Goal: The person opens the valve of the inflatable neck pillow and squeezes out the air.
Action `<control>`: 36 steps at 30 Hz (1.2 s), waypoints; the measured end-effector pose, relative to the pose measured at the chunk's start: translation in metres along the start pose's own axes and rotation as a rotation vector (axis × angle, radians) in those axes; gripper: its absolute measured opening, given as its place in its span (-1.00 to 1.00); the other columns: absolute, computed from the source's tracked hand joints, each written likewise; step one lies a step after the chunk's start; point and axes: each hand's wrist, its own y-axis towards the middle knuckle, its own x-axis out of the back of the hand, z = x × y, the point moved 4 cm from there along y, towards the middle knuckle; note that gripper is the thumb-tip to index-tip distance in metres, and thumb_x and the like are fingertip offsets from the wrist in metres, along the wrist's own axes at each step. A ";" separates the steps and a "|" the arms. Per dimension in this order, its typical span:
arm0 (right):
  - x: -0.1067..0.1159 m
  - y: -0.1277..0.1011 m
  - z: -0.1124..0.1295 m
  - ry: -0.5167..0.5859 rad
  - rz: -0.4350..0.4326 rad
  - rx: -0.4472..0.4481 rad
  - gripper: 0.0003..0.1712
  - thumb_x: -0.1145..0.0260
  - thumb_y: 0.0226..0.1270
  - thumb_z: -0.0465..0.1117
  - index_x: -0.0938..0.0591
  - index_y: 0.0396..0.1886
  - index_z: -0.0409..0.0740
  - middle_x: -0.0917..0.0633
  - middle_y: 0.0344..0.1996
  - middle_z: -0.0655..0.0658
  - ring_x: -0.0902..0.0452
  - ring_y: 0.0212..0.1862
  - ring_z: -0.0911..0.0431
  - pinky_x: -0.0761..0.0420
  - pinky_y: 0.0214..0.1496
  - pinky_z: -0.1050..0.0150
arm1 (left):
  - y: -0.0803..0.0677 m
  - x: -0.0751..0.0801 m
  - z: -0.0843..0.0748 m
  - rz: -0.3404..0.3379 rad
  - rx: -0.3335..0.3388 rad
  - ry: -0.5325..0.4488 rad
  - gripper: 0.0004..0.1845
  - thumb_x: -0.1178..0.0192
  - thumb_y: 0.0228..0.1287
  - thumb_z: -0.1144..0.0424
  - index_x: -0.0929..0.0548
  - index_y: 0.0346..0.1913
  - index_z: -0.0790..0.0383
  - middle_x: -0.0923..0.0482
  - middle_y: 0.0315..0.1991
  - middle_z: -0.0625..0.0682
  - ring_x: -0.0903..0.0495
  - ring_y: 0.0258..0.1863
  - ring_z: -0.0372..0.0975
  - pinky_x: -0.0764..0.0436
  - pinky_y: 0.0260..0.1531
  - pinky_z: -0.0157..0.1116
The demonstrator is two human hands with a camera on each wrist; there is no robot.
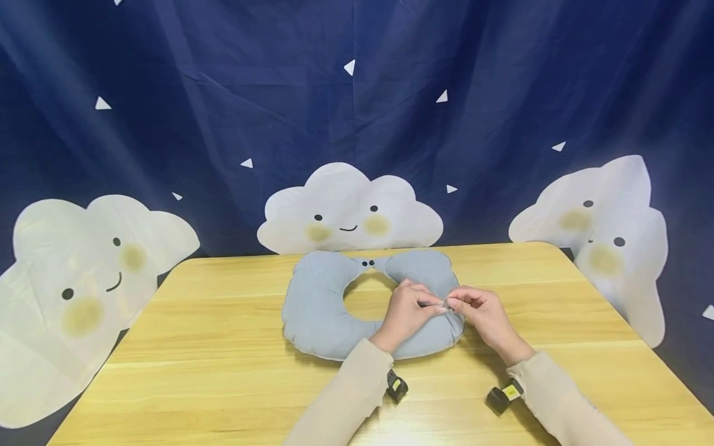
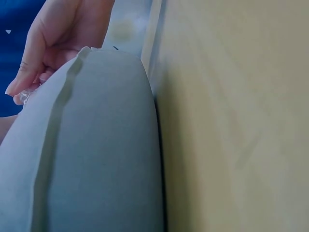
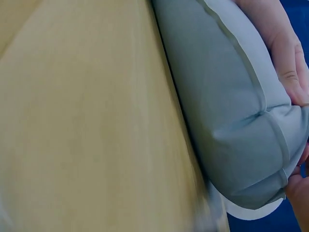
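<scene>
Pillow (image 1: 329,310) lies inflated on table (image 1: 223,359), centre. Your left hand (image 1: 404,313) and right hand (image 1: 480,313) both pinch small valve (image 1: 444,305) at its right edge. Valve state unclear; deflating not visibly begun.

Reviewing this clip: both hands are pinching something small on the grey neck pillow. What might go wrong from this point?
1. The left hand and right hand pinch a tiny clear part between fingertips; it is too small to identify and such a grip could easily slip.
2. The neck pillow lies loose on the smooth table, with nothing pinning it, so pulling may drag it sideways.
</scene>
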 end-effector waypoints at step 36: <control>0.003 -0.001 -0.015 -0.099 0.096 -0.089 -0.90 -0.39 0.08 -0.43 -0.67 -0.37 -0.36 -0.69 -0.38 0.07 -0.58 -0.28 0.31 -0.57 -0.22 0.46 | -0.003 -0.002 0.009 0.009 0.149 -0.207 -0.91 -0.43 0.00 0.24 -0.80 -0.39 0.14 -0.72 -0.42 -0.09 -0.61 -0.39 -0.46 -0.55 -0.32 -0.53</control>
